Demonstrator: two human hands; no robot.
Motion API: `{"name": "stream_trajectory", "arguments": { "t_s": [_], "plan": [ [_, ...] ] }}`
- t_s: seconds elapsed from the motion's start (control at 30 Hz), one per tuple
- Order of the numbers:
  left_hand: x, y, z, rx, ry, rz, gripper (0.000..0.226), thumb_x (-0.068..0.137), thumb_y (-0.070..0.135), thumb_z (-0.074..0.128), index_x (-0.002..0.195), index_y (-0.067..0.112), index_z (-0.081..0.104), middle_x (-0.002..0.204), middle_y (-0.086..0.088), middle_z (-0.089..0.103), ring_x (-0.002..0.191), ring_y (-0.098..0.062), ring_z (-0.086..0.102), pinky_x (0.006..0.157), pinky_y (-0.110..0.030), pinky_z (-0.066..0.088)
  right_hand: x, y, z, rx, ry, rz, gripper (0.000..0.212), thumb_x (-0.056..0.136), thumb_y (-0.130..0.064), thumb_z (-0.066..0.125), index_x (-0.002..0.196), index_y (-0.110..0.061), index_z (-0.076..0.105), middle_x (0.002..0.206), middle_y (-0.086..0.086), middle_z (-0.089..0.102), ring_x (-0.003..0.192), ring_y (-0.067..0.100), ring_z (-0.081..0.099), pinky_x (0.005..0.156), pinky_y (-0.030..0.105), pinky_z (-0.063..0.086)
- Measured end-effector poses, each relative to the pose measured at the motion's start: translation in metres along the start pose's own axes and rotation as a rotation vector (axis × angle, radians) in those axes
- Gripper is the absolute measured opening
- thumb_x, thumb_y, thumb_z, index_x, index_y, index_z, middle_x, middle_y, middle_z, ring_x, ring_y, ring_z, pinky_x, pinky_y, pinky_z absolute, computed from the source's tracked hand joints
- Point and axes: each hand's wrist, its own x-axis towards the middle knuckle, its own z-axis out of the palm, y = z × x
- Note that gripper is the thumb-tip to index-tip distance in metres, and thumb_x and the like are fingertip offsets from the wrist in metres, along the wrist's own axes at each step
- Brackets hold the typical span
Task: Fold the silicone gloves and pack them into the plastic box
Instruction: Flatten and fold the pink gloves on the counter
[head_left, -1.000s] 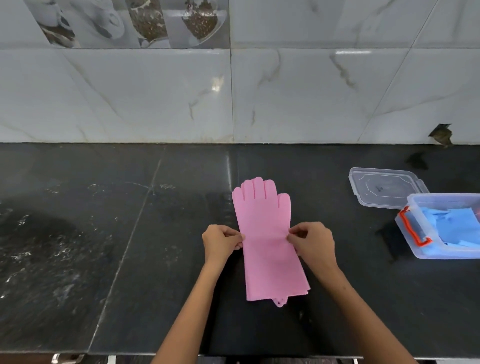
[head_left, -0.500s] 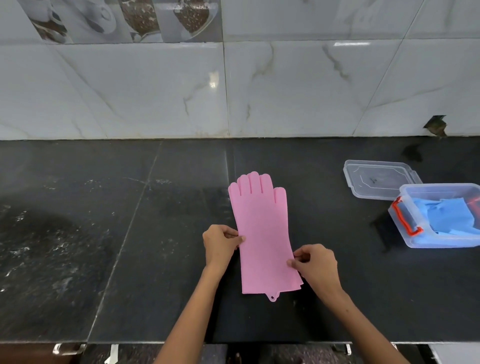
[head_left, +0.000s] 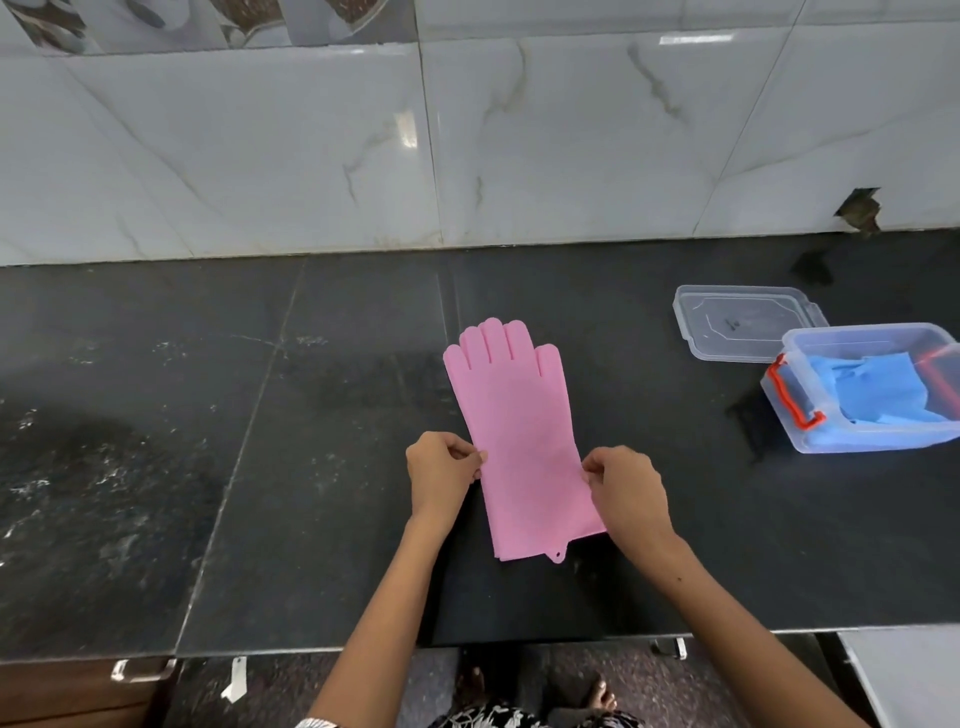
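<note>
Pink gloves (head_left: 519, 441), stacked; one box (head_left: 862, 389)

My view cuts off the plastic box (head_left: 862, 439) at the right edge, hiding its far end. The blue gloves (head_left: 872, 389) inside are bunched; I cannot count them. My fingertips (head_left: 480, 457) tuck out of sight behind the pink glove (head_left: 519, 431).

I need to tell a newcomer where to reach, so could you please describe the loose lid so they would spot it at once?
Look to the far right of the black countertop, near the tiled wall. There the clear lid lies flat, touching the far-left corner of the plastic box. Unlike the box, it is shallow, holds nothing, and has no orange handle.
</note>
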Motion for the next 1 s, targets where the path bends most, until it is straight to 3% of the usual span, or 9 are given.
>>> {"name": "stream_trajectory", "arguments": {
  "t_s": [0.2,0.33,0.4,0.47,0.53,0.6,0.67,0.77,1.0],
  "plan": [
    [-0.001,-0.004,0.004,0.003,0.036,0.019,0.006,0.074,0.006,0.076,0.071,0.008,0.072,0.064,-0.004,0.069,0.061,-0.018,0.066,0.067,-0.030,0.058,-0.003,0.011,0.009,0.029,-0.022,0.031,0.015,0.093,-0.010,0.052,0.098,-0.014,0.065,0.090,0.001,0.068,0.073,0.015,0.062,0.069,0.029,0.055],
    [0.003,-0.003,0.002,0.037,0.035,0.058,0.006,0.075,0.005,0.075,0.071,0.008,0.071,0.065,-0.004,0.069,0.063,-0.018,0.066,0.067,-0.029,0.056,-0.001,0.014,0.005,0.147,-0.139,0.026,0.013,0.092,-0.009,0.053,0.098,-0.011,0.064,0.095,0.005,0.068,0.076,0.018,0.063,0.073,0.034,0.056],
    [0.000,-0.002,0.003,0.060,0.037,0.098,0.007,0.074,0.005,0.074,0.078,0.008,0.070,0.070,-0.005,0.068,0.066,-0.019,0.066,0.068,-0.030,0.055,-0.001,0.014,0.002,0.064,-0.139,0.023,0.016,0.093,-0.012,0.051,0.104,-0.013,0.063,0.101,0.005,0.067,0.078,0.017,0.062,0.067,0.029,0.052],
    [-0.003,-0.001,0.007,0.184,0.047,0.171,0.023,0.077,0.005,0.068,0.099,0.010,0.066,0.092,-0.006,0.068,0.083,-0.020,0.063,0.076,-0.033,0.055,0.001,0.012,0.001,-0.083,-0.039,0.010,0.023,0.094,-0.016,0.049,0.114,-0.018,0.060,0.111,0.004,0.061,0.082,0.016,0.059,0.062,0.024,0.045],
    [-0.004,-0.001,0.016,0.391,0.018,0.311,0.050,0.082,0.002,0.056,0.130,0.014,0.050,0.134,-0.008,0.052,0.121,-0.024,0.048,0.097,-0.034,0.046,0.004,0.007,0.006,-0.116,0.076,-0.070,0.031,0.095,-0.019,0.047,0.125,-0.020,0.055,0.123,0.004,0.054,0.099,0.017,0.056,0.069,0.026,0.047],
    [0.001,0.001,0.026,0.598,-0.035,0.479,0.063,0.089,0.003,0.044,0.148,0.015,0.026,0.157,-0.008,0.020,0.144,-0.025,0.018,0.116,-0.038,0.021,0.010,0.003,0.018,-0.091,0.093,-0.232,0.039,0.098,-0.021,0.042,0.137,-0.019,0.045,0.142,0.005,0.044,0.126,0.020,0.044,0.095,0.032,0.046],
    [0.006,-0.001,0.037,0.729,-0.093,0.544,0.058,0.097,0.012,0.033,0.151,0.014,0.010,0.160,-0.007,0.002,0.148,-0.022,0.001,0.119,-0.037,0.004,0.020,0.000,0.034,-0.164,0.022,-0.393,0.047,0.100,-0.026,0.033,0.147,-0.019,0.026,0.157,0.004,0.019,0.144,0.021,0.019,0.117,0.037,0.021],
    [0.009,-0.013,0.050,0.793,-0.112,0.487,0.053,0.102,0.025,0.020,0.150,0.014,-0.001,0.160,-0.005,-0.007,0.147,-0.020,-0.007,0.119,-0.035,-0.001,0.041,0.002,0.053,-0.302,-0.050,-0.538,0.053,0.102,-0.034,0.019,0.148,-0.021,-0.004,0.157,-0.001,-0.012,0.146,0.018,-0.009,0.120,0.038,0.001],
    [0.011,-0.024,0.057,0.752,-0.034,0.482,0.058,0.100,0.035,0.019,0.151,0.014,0.000,0.159,0.000,-0.003,0.147,-0.016,-0.002,0.117,-0.033,-0.006,0.081,0.022,0.045,-0.343,-0.038,-0.642,0.055,0.099,-0.043,0.019,0.148,-0.031,-0.003,0.156,-0.012,-0.009,0.144,0.009,-0.012,0.117,0.045,-0.003]
  ]
}}
